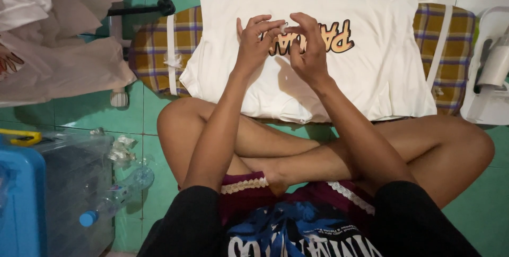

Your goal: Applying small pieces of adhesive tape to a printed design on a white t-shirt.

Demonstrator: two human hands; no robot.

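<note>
Two hands, left hand and right hand, fingertips seemingly meeting, grip empty, above white shirt

Left hand and right hand raised together, fingertips meeting, over white printed shirt, laid on plaid ironing board, green tiled floor.

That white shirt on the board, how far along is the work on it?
Done: the white shirt lies flat on the plaid ironing board, print showing. In hand: the left hand and right hand meet above the print, fingertips together. Left: an iron sits untouched at the side.
</note>
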